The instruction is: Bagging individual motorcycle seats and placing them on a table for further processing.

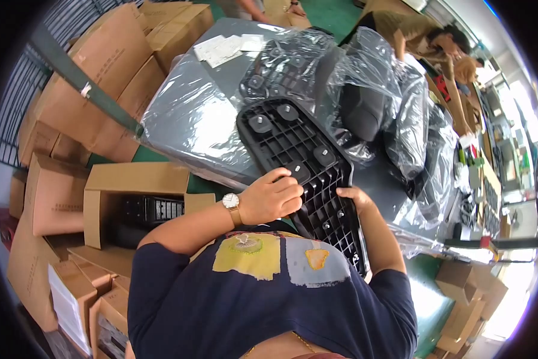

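Note:
A black motorcycle seat (pixel 281 139) lies upside down before me. Its ribbed plastic underside, with square rubber pads and metal studs, faces up. The far end rests on the grey table (pixel 188 128); the near end comes close to my body. My left hand (pixel 272 194), with a watch on the wrist, is closed over the seat's left side, fingertips beside a rubber pad (pixel 298 171). What those fingers pinch, if anything, is hidden. On the opposite side my right hand (pixel 359 200) grips the seat's edge, thumb on top.
Plastic-wrapped black seats (pixel 365 113) crowd the table's right half; white paper slips (pixel 224 49) lie at its far edge. An open carton (pixel 134 179) holding black parts stands left, among stacked cardboard boxes (pixel 95 78). Another person (pixel 394 27) bends over a bench at far right.

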Demonstrator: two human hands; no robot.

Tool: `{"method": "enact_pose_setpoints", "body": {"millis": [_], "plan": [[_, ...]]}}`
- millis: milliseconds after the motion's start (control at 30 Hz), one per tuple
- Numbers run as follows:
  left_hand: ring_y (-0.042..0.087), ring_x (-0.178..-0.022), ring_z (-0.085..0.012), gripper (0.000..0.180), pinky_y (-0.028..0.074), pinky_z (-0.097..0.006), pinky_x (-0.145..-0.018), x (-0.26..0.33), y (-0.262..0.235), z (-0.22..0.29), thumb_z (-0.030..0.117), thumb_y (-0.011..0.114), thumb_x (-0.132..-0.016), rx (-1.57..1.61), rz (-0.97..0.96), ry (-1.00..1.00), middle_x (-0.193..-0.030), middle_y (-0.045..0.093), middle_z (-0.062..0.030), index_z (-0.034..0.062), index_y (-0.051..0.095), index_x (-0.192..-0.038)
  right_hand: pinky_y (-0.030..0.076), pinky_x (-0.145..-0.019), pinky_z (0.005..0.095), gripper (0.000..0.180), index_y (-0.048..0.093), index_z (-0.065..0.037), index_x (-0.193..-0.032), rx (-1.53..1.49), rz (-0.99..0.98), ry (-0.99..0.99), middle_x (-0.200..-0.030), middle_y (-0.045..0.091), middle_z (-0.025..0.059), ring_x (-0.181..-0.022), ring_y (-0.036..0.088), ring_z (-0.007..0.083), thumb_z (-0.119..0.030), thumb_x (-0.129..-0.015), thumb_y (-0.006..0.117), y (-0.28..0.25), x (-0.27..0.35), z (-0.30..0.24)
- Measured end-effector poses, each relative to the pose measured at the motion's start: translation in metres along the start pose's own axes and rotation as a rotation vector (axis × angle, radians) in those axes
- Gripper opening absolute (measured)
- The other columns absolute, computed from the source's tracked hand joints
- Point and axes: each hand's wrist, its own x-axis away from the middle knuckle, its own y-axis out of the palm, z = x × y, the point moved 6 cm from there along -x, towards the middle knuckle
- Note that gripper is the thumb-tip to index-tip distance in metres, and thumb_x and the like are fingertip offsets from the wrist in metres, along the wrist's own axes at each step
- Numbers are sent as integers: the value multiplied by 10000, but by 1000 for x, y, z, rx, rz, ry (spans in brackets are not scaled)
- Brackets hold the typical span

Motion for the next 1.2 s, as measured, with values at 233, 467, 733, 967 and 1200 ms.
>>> {"method": "enact_pose_setpoints", "body": {"millis": [233, 467, 733, 967, 1200], "plan": [[506, -919, -316, 271, 408, -405, -783, 148, 48, -119, 149, 701, -720, -8, 27, -1080, -923, 561, -111, 72, 545, -928, 522, -827, 416, 526, 526, 65, -1146, -71, 102, -108, -1036, 632, 189, -908, 636, 314, -109, -657, 610, -20, 11, 19], [518, -906, -272, 199, 385, -391, -778, 147, 104, -145, 280, 656, -777, -94, -289, -1124, -873, 554, -57, 101, 580, -820, 514, -831, 379, 542, 528, 57, -1142, 45, 187, -208, -1019, 633, 164, -902, 632, 285, -92, -627, 613, -21, 25, 10], [568, -823, -297, 163, 431, -428, -702, 163, 112, -158, 246, 596, -818, -108, -93, -1068, -828, 595, -81, 85, 589, -798, 503, -864, 395, 668, 480, 24, -1201, 85, 173, -223, -1075, 601, 152, -962, 604, 300, -88, -563, 644, -20, 26, -1], [591, -601, -196, 110, 468, -309, -574, 202, 91, -195, 131, 557, -844, 688, 249, -1606, -721, 638, -81, 33, 601, -817, 497, -846, 363, 618, 531, 53, -1139, 146, 179, -269, -1028, 627, 140, -913, 619, 259, -107, -557, 664, -3, 23, -16], [490, -586, -83, 138, 404, -206, -536, 250, 13, -217, 139, 686, -809, 1125, 775, -1728, -693, 541, 20, 48, 606, -874, 493, -847, 360, 580, 546, 60, -1119, 252, 107, -192, -1010, 633, 137, -906, 619, 251, -98, -569, 641, 8, -5, -33]]}}
